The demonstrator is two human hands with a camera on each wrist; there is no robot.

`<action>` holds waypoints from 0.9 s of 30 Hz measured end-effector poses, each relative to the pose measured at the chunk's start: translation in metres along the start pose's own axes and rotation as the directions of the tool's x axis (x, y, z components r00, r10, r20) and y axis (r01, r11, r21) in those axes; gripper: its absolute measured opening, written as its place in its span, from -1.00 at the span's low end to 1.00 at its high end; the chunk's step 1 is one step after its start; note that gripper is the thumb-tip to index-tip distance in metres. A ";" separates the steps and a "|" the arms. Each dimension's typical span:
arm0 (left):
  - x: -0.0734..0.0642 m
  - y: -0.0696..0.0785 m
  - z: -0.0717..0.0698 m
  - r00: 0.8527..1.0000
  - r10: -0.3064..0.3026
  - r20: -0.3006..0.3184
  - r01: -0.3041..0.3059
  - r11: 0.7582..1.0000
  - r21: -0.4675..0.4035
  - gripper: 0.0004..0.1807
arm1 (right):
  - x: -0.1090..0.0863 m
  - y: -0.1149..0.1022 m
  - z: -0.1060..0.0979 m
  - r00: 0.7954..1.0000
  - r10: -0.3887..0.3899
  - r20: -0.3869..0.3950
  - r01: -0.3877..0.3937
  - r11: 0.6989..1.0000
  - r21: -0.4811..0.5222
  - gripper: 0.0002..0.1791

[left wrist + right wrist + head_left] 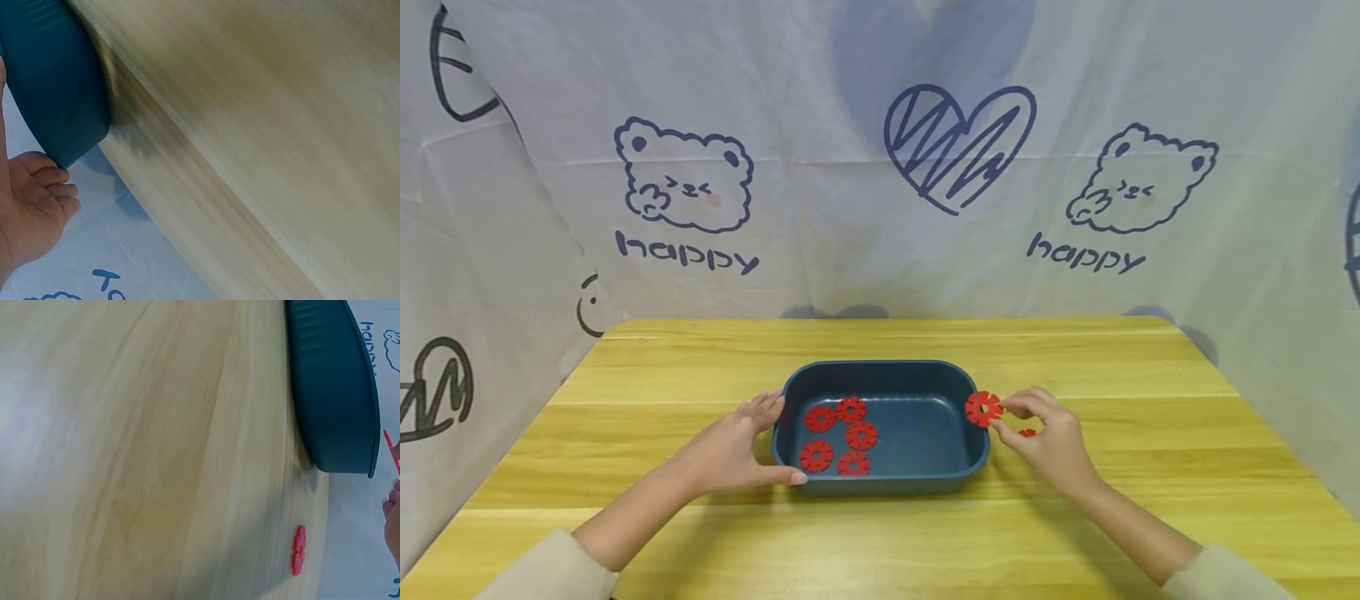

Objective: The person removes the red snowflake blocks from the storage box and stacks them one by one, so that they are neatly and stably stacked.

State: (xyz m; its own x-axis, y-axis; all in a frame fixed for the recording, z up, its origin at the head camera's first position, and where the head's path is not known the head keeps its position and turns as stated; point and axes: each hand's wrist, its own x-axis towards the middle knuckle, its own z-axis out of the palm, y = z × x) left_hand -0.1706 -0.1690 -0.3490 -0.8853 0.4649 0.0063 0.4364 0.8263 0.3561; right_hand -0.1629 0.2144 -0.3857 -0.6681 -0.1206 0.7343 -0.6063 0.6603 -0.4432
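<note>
A dark blue-green plastic bin [917, 482] stands on the table, with several red notched discs [816, 456] lying in its left half. My left hand [730, 450] holds the bin's left end, thumb at the front rim and fingers at the far left side. In the left wrist view the fingers [53, 181] of that hand bend at the bin's corner. My right hand [1054, 437] pinches another red notched disc [976, 410] between thumb and fingers, at the bin's right rim. Below that hand, one more red notched disc [299, 550] lies on the table, partly hidden in the head view.
The wooden table [662, 375] extends around the bin on all sides. White cloth [820, 208] with bear, heart and "happy" drawings hangs behind the table's back edge and at both sides.
</note>
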 end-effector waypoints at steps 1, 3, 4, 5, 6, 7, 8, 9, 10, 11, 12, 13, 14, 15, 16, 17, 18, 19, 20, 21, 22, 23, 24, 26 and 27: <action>0.000 0.000 0.000 1.000 0.000 0.001 0.000 1.000 -0.001 0.17 | 0.000 0.001 -0.001 1.000 -0.001 -0.001 0.001 1.000 0.000 -0.71; 0.000 0.001 -0.001 1.000 0.000 0.003 0.000 1.000 0.001 0.17 | -0.001 0.002 -0.003 1.000 -0.004 -0.004 0.004 1.000 0.004 -0.70; 0.001 0.001 -0.001 1.000 -0.001 0.004 0.001 1.000 0.001 0.17 | -0.002 0.002 -0.005 1.000 -0.006 -0.006 0.006 1.000 0.006 -0.70; 0.001 0.001 -0.001 1.000 -0.002 0.005 0.002 1.000 0.002 0.17 | -0.002 0.003 -0.006 1.000 -0.006 -0.007 0.006 1.000 0.010 -0.69; 0.001 0.001 -0.001 1.000 -0.003 0.006 0.003 1.000 0.002 0.17 | -0.003 0.003 -0.007 1.000 -0.005 -0.008 0.005 1.000 0.014 -0.69; 0.001 0.001 -0.002 1.000 -0.004 0.007 0.004 1.000 0.003 0.16 | -0.003 0.004 -0.008 1.000 -0.006 -0.010 0.006 1.000 0.018 -0.68; 0.001 0.001 -0.002 1.000 -0.005 0.009 0.005 1.000 0.004 0.16 | -0.004 0.004 -0.010 1.000 -0.006 -0.011 0.007 1.000 0.020 -0.68; 0.001 0.001 -0.002 1.000 -0.006 0.011 0.006 1.000 0.004 0.16 | -0.004 0.005 -0.011 1.000 -0.006 -0.012 0.006 1.000 0.019 -0.68; 0.001 0.001 -0.002 1.000 -0.007 0.012 0.007 1.000 0.003 0.16 | -0.005 0.005 -0.012 1.000 -0.006 -0.013 0.007 1.000 0.016 -0.68; 0.001 0.002 -0.003 1.000 -0.008 0.014 0.008 1.000 0.003 0.16 | -0.006 0.006 -0.012 1.000 -0.005 -0.014 0.005 1.000 0.011 -0.68; 0.001 0.002 -0.003 1.000 -0.009 0.015 0.009 1.000 0.002 0.16 | -0.006 0.006 -0.013 1.000 -0.002 -0.017 0.002 1.000 0.006 -0.68; 0.001 0.002 -0.003 1.000 -0.010 0.018 0.010 1.000 0.001 0.16 | -0.008 0.007 -0.014 1.000 0.000 -0.021 0.000 1.000 0.001 -0.68; 0.001 0.002 -0.003 1.000 -0.010 0.019 0.010 1.000 -0.001 0.16 | -0.009 0.008 -0.014 1.000 0.007 -0.023 -0.007 1.000 -0.001 -0.69; 0.001 0.002 -0.003 1.000 -0.011 0.021 0.011 1.000 -0.003 0.16 | -0.010 0.009 -0.015 1.000 0.017 -0.026 -0.017 1.000 0.000 -0.69; 0.001 0.002 -0.004 1.000 -0.012 0.023 0.012 1.000 -0.005 0.16 | -0.011 0.010 -0.015 0.999 0.026 -0.028 -0.026 1.000 0.001 -0.69; 0.001 0.002 -0.004 1.000 -0.013 0.024 0.013 1.000 -0.007 0.16 | -0.011 0.010 -0.016 0.999 0.035 -0.031 -0.035 0.999 0.001 -0.69; 0.001 0.002 -0.004 1.000 -0.013 0.025 0.013 1.000 -0.008 0.17 | -0.012 0.011 -0.016 0.999 0.042 -0.034 -0.042 0.999 0.002 -0.69; 0.001 0.002 -0.004 1.000 -0.013 0.026 0.013 1.000 -0.008 0.17 | -0.013 0.012 -0.016 0.998 0.047 -0.036 -0.047 0.999 0.002 -0.70; 0.001 0.002 -0.004 1.000 -0.012 0.025 0.012 1.000 -0.007 0.17 | -0.014 0.013 -0.017 0.998 0.052 -0.037 -0.052 0.999 0.002 -0.70; 0.001 0.002 -0.004 1.000 -0.011 0.024 0.011 1.000 -0.005 0.17 | -0.014 0.013 -0.017 0.998 0.055 -0.039 -0.055 0.998 -0.001 -0.71; 0.001 0.002 -0.004 1.000 -0.010 0.023 0.010 1.000 -0.004 0.16 | -0.015 0.014 -0.018 0.998 0.057 -0.040 -0.057 0.998 -0.005 -0.71; 0.001 0.002 -0.004 1.000 -0.009 0.021 0.009 1.000 -0.002 0.16 | -0.015 0.014 -0.018 0.997 0.062 -0.040 -0.062 0.998 -0.008 -0.72; 0.001 0.001 -0.004 1.000 -0.008 0.020 0.008 1.000 0.000 0.16 | -0.016 0.015 -0.019 0.997 0.070 -0.037 -0.071 0.997 -0.010 -0.73; 0.001 0.001 -0.003 1.000 -0.008 0.018 0.007 1.000 0.003 0.16 | -0.018 0.016 -0.020 0.995 0.094 -0.028 -0.095 0.995 -0.016 -0.75; 0.001 0.001 -0.003 1.000 -0.008 0.017 0.008 1.000 0.005 0.16 | -0.019 0.016 -0.021 0.994 0.108 -0.022 -0.108 0.994 -0.020 -0.75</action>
State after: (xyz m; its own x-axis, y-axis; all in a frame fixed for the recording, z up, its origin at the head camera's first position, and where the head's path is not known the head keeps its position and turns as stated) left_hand -0.1718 -0.1684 -0.3456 -0.8861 0.4633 -0.0124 0.4300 0.8317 0.3512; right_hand -0.1512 0.2429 -0.3960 -0.7198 -0.0321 0.6935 -0.5216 0.6842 -0.5097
